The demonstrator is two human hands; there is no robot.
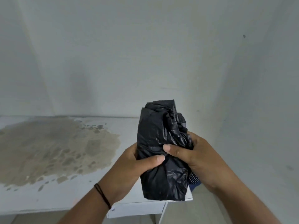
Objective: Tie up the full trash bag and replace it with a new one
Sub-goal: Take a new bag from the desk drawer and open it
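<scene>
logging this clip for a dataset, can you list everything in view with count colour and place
trash bag: one, black, folded and bunched, held upright in front of the wall
table: one, white, left and centre, under the hands
stain: one, tan-brown, spread over the table's left part
wall: white-grey, fills the background
dotted item: one, dark blue with white dots, mostly hidden behind the bag, cannot tell what it is
wrist band: one, dark, on the left wrist
left hand: one, grips the bag's left side
right hand: one, grips the bag's right side
</scene>
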